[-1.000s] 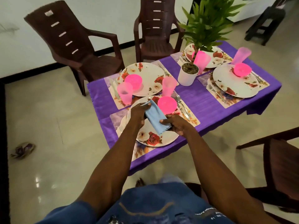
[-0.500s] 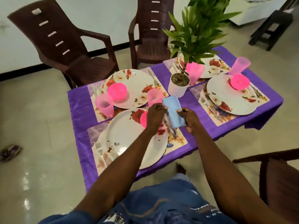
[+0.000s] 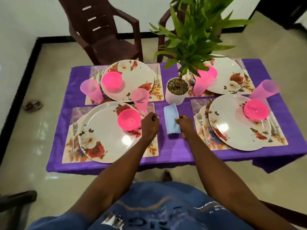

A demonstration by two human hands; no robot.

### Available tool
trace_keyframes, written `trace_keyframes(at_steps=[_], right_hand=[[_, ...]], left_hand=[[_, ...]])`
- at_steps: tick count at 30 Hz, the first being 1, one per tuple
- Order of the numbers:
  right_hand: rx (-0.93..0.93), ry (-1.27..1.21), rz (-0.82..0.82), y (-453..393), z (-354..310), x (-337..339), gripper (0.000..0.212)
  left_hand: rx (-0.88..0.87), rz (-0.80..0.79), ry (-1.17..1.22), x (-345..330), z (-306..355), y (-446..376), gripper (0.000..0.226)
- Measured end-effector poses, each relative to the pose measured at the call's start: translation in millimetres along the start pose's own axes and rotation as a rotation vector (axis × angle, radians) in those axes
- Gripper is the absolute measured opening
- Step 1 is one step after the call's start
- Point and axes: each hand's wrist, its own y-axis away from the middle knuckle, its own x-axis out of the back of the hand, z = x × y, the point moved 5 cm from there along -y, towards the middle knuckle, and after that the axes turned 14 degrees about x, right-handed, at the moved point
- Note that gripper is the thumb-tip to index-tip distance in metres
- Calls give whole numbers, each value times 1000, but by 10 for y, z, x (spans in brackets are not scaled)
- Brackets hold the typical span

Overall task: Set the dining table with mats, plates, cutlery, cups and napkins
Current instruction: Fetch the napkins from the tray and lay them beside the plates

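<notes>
A folded light blue napkin [image 3: 171, 118] lies flat on the purple tablecloth [image 3: 174, 151], between the two near floral mats. My right hand [image 3: 186, 124] pinches its right edge with curled fingers. To the napkin's left, my left hand [image 3: 149, 124] is curled over the right edge of the near left mat [image 3: 152, 151], with nothing visible in it. That mat carries a floral plate [image 3: 103, 135], a pink bowl [image 3: 129, 119], a fork [image 3: 74, 135] and a pink cup [image 3: 140, 98]. Three more settings with plates, bowls and cups fill the table.
A potted plant in a white pot [image 3: 176, 97] stands just behind the napkin, its leaves hanging over the far right setting. Brown plastic chairs [image 3: 106, 34] stand behind the table. Another chair's arm [image 3: 18, 198] shows at the lower left.
Both hands carried the napkin from above the near left plate rightwards and laid it on the cloth between the mats. My left hand has let go of it.
</notes>
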Motion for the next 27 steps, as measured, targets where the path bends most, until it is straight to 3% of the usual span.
trace_keyframes(at_steps=[7,10,14,17,22,27], right_hand=[[-51,33,1,-109,84,-185,7],[2,228,32,-152,81,-204,15],[122,480,-10,-158,-99,-250,9],[166,579,-37,-161,-137,-279,17],[170,623,-44,-175,-129,-263,29],[166,604,-79,-166,-134,-293,17]], left_hand=[[1,48,-32,-61,-73,84,15],[5,67,-63,-64,-91,53,26],[-5,78,-61,-46,-72,45,19],[15,92,-56,-25,-112,-2,13],[30,84,-67,-28,-182,-41,16],[32,77,-97,-53,-205,-67,16]])
